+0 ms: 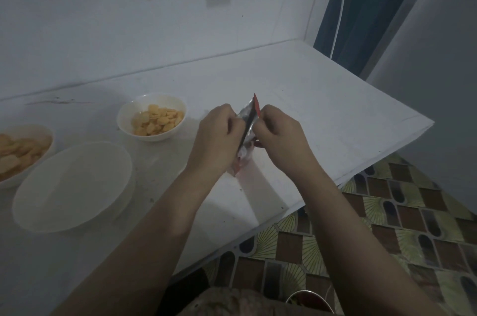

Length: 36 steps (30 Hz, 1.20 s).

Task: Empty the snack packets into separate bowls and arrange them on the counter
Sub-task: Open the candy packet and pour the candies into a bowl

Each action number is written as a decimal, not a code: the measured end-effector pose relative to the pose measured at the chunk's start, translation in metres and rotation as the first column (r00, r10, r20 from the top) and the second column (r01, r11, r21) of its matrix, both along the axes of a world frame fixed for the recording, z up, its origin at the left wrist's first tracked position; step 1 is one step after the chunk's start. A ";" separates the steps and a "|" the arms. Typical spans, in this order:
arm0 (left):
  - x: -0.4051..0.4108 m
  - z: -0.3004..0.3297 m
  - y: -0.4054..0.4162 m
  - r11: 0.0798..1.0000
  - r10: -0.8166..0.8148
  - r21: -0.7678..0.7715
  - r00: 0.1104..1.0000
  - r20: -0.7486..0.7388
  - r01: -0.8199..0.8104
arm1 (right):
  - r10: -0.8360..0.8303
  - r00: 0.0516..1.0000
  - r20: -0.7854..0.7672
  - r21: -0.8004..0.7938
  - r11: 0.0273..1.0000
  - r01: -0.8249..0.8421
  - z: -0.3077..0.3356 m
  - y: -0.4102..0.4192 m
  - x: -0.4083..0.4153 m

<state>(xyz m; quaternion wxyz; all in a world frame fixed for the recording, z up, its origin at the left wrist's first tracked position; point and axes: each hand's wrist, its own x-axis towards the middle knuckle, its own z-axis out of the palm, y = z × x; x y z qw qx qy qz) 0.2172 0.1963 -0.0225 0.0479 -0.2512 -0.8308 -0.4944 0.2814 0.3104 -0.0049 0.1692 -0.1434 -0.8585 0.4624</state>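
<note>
Snack packet [247, 124] pinched between both hands' fingers [233, 122].

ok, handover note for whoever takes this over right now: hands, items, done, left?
Left hand and right hand both pinch the top of one red and silver snack packet, held over the white counter; it looks mid-opening.
Done: small bowl of round crackers filled; a second filled bowl at the left edge.
Left: finish opening the packet, tip it into the empty bowl, then arrange the bowls.
</note>
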 end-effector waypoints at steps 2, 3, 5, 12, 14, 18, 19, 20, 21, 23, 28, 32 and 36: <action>0.000 -0.001 0.002 1.000 0.023 -0.003 0.998 -0.064 -0.023 | 0.025 0.994 0.107 0.059 0.998 -0.031 0.004 -0.003 -0.001; 0.000 -0.001 0.002 0.999 0.034 0.001 0.996 -0.088 -0.034 | 0.034 0.990 0.137 0.053 0.998 -0.042 0.004 -0.004 -0.001; -0.003 -0.003 -0.001 0.997 0.080 0.017 0.988 -0.133 -0.079 | -0.001 0.990 0.140 0.030 1.000 -0.003 0.001 -0.003 -0.002; 0.009 0.000 -0.003 0.984 0.116 0.153 0.984 -0.135 -0.095 | -0.143 0.987 -0.079 0.146 0.977 0.153 0.006 -0.011 -0.001; 0.013 0.003 -0.003 0.961 0.010 0.276 1.000 0.021 -0.016 | -0.141 0.983 -0.116 0.223 0.961 0.164 0.011 -0.012 0.002; -0.005 -0.006 -0.002 0.959 0.038 0.246 0.923 0.383 -0.142 | -0.134 0.971 -0.196 0.216 0.960 0.176 0.014 -0.008 0.009; -0.012 -0.010 -0.001 0.971 0.053 0.180 0.878 0.476 -0.156 | -0.125 0.970 -0.210 0.215 0.961 0.171 0.015 -0.008 0.010; -0.018 -0.014 -0.001 0.978 0.054 0.136 0.816 0.575 -0.160 | -0.109 0.969 -0.223 0.220 0.963 0.159 0.016 -0.009 0.011; -0.023 -0.017 -0.001 0.977 0.030 0.139 0.746 0.665 -0.162 | -0.087 0.968 -0.236 0.230 0.963 0.143 0.016 -0.010 0.012; -0.031 -0.022 -0.001 0.953 -0.093 0.253 0.632 0.769 -0.168 | -0.040 0.965 -0.261 0.241 0.965 0.105 0.016 -0.014 0.015; -0.039 -0.026 -0.004 0.874 -0.263 0.451 0.608 0.749 -0.178 | 0.007 0.963 -0.268 0.210 0.976 0.051 0.017 -0.017 0.021; -0.039 -0.024 -0.001 0.786 -0.295 0.537 0.577 0.762 -0.307 | -0.001 0.972 -0.233 0.153 0.987 0.038 0.026 -0.020 0.026; -0.037 -0.025 0.000 0.712 -0.334 0.584 0.544 0.770 -0.390 | 0.070 0.989 -0.127 0.271 0.962 -0.033 0.030 -0.017 0.030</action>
